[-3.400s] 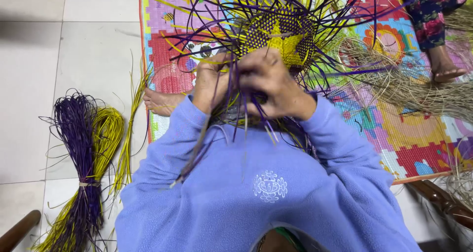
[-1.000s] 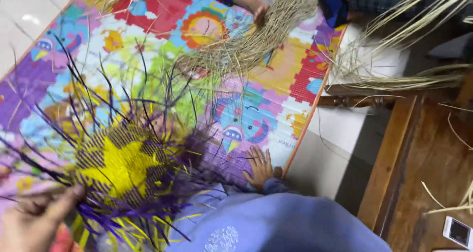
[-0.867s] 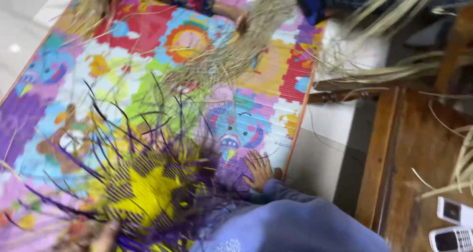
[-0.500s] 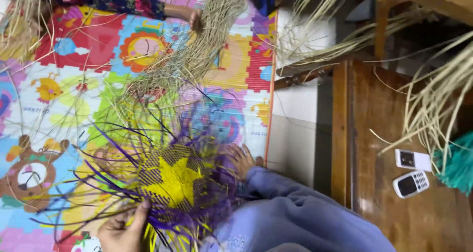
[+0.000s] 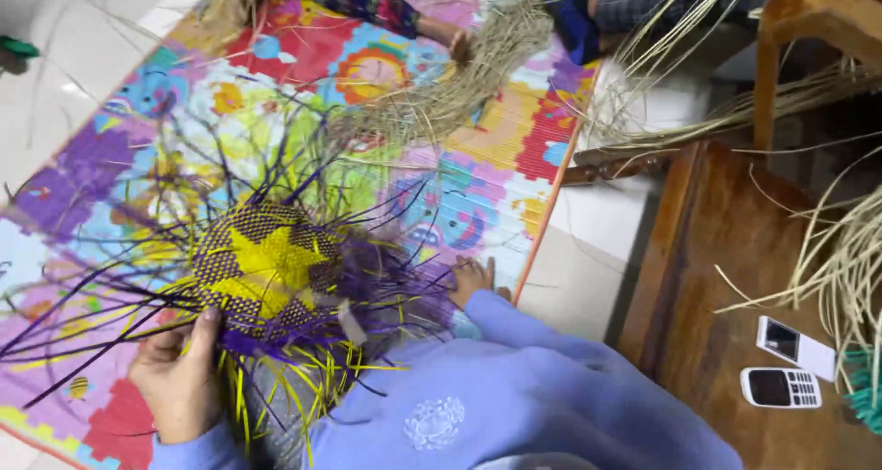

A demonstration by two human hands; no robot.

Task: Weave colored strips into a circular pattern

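Our left hand grips the purple-and-yellow woven piece at its seven o'clock edge over the colourful mat; our right hand, at three o'clock, rests open beside it

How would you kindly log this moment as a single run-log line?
left hand: grips woven piece edge | right hand: flat on mat | two phones: on wooden table

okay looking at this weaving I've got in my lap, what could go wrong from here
Only the left hand grips the woven piece; the right hand rests on the play mat, so the weave may tip or loosen. The loose purple strands fan out widely and could tangle or snag.
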